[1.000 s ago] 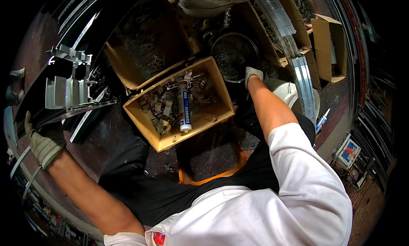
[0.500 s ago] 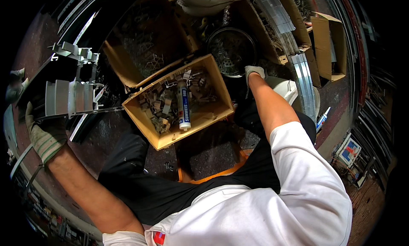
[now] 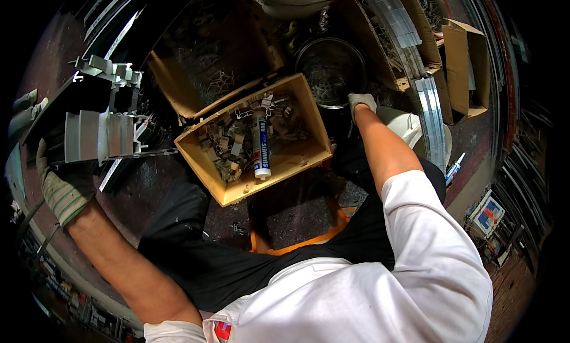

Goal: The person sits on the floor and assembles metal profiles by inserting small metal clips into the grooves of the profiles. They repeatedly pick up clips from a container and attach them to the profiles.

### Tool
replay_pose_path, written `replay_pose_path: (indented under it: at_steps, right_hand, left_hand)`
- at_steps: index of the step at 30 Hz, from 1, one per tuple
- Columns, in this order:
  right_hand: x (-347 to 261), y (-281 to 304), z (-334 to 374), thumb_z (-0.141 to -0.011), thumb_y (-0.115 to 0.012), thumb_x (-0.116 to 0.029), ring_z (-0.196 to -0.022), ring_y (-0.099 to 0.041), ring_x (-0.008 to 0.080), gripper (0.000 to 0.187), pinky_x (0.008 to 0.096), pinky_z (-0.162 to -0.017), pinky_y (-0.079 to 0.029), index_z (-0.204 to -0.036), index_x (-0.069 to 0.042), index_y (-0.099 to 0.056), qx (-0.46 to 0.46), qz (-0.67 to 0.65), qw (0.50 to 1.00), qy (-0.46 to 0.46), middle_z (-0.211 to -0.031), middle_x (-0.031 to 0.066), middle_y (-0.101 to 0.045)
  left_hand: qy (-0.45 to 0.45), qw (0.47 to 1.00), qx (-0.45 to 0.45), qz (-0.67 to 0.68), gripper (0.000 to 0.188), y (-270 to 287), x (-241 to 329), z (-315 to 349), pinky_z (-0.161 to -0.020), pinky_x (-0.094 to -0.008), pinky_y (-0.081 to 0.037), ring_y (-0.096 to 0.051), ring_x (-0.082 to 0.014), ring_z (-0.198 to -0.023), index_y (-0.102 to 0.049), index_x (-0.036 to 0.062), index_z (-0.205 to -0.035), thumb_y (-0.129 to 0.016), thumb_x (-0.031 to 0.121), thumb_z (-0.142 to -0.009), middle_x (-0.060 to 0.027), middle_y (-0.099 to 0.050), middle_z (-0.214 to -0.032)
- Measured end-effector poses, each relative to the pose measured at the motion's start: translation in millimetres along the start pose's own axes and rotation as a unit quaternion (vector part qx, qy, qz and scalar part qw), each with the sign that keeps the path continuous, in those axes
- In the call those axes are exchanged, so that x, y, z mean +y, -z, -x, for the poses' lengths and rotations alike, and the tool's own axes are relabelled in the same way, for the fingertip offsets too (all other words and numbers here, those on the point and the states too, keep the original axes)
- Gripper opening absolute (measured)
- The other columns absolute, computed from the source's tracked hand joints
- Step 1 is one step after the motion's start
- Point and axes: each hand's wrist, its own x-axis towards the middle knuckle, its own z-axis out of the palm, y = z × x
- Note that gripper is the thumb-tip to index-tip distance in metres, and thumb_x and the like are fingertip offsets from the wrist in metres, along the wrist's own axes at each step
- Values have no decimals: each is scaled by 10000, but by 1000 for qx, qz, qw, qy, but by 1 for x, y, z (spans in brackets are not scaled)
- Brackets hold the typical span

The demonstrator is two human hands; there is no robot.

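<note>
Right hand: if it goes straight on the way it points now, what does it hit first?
Likely the near rim of the round metal bowl, just ahead of the right hand; depth is unclear, so it might pass over the rim.

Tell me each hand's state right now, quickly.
Left hand: closed, holding the grey metal profile.
Right hand: near the round metal-rimmed container; open or closed cannot be told.

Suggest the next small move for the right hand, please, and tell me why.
Perhaps ease the right hand over the rim of the round bowl: it sits close by the bowl's near edge, while the left hand is away at the metal pieces, so the right seems better placed to reach in.
</note>
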Motion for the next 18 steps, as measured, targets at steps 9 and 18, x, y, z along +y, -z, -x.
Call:
replay_pose_path:
  at_steps: [9, 18]
  right_hand:
    - [25, -38, -72, -940, -615, -192, -885, -649, 267, 211, 479, -664, -600, -1107, -65, -600, -145, -288, 947, -14, -1032, 103, -660]
    - [31, 22, 25, -939, -614, -165, -956, -618, 277, 185, 387, -671, -596, -1106, -86, -597, -175, -468, 864, -63, -1102, 134, -642]
  left_hand:
    - [-56, 997, 45, 34, 438, -36, -19, 12, -999, -497, -517, -580, -329, -1184, -569, 30, -1246, -678, 255, -886, -178, -619, -1241]
    - [-53, 993, 23, 105, 319, -45, -16, 22, -994, -523, -511, -627, -333, -1098, -601, 31, -1156, -641, 209, -895, -170, -652, -1164]
